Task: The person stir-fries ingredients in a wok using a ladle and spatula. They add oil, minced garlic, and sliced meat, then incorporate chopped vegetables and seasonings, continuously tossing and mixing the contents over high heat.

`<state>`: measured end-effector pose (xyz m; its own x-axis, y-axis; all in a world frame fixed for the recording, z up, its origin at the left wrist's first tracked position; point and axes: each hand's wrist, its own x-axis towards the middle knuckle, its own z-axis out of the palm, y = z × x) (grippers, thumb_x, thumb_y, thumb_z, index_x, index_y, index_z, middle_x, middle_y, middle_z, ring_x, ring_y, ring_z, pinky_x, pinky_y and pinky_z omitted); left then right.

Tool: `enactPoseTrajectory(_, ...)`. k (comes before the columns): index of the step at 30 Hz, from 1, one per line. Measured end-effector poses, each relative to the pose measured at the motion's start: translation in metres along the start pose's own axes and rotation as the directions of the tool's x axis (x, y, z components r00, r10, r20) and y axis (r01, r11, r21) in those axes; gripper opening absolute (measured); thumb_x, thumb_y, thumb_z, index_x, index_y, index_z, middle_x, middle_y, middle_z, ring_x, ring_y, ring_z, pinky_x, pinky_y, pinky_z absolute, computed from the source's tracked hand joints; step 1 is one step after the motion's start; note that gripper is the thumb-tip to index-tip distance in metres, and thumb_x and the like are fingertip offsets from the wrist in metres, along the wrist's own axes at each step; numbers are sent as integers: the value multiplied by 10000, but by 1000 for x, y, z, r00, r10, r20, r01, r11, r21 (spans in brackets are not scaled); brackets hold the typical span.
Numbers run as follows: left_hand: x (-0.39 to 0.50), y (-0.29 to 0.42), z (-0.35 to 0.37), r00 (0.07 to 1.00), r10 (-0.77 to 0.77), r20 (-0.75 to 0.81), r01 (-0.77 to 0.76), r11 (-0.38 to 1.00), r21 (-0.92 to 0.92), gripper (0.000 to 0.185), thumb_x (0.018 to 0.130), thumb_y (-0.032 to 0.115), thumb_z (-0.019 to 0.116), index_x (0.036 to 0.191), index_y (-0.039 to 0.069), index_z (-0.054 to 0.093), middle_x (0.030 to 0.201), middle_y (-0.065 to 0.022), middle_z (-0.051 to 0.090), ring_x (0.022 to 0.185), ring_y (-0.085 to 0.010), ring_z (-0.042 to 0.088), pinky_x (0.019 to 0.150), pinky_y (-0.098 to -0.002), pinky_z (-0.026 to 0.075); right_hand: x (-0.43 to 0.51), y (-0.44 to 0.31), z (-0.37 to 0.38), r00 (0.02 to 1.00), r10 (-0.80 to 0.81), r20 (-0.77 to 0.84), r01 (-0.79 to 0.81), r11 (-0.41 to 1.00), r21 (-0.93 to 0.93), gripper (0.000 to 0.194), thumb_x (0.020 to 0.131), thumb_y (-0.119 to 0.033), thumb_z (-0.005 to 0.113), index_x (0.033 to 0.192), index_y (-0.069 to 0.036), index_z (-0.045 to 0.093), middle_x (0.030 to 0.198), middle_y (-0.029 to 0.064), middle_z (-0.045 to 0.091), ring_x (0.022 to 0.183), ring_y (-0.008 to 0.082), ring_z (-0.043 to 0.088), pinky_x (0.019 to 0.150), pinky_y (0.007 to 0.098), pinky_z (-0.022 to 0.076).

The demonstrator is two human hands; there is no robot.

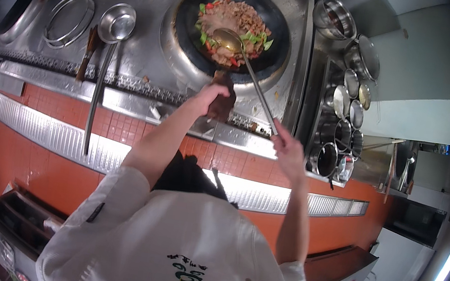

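A black wok sits on the burner ahead of me, holding sliced meat mixed with green and red pepper pieces. My left hand grips the wok's brown handle, which may be wrapped in cloth. In my right hand is the long handle of a metal ladle. The ladle's bowl rests over the near side of the food, with shiny liquid or a reflection in it. Haze blurs part of the meat.
Left of the wok, a second ladle lies with its handle overhanging the steel stove's front edge. Beside it are a bamboo wok brush and a metal ring. Several seasoning containers and a steel bowl stand at right. A floor grate crosses red tiles.
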<state>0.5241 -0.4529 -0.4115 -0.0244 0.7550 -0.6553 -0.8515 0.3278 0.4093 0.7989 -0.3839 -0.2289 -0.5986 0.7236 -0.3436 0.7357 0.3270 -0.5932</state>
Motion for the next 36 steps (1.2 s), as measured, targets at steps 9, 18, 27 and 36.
enactPoseTrajectory(9,-69,-10,30,998,60,6,-60,996,71,322,796,203,667,1042,0,621,891,-157,712,777,-311,717,730,-466,610,-17,13,12,961,-257,-102,171,843,-510,491,974,-233,597,1457,-289,532,933,183,695,738,322,700,712,437,571)
enactPoseTrajectory(18,-128,-41,32,989,116,-89,-97,975,198,418,739,159,690,1132,34,620,973,-122,682,859,-280,689,753,-428,571,-44,35,-7,971,-217,-103,165,915,-368,513,949,-160,637,1430,-319,555,1094,172,706,903,384,690,808,458,569)
enactPoseTrajectory(27,-108,-121,-5,925,375,-57,-357,911,205,530,766,95,665,1275,59,518,1079,-135,614,889,-300,660,729,-478,573,-28,17,21,967,-201,-156,94,851,-516,508,953,-243,621,1441,-350,535,1079,180,708,861,385,710,832,471,583)
enactPoseTrajectory(36,-98,-16,19,990,-138,-2,137,982,132,339,777,208,673,1053,21,609,892,-131,677,751,-297,679,702,-464,582,-36,26,-24,970,-238,-42,205,904,-375,480,943,-221,651,1408,-318,579,1071,178,707,930,389,687,807,462,553)
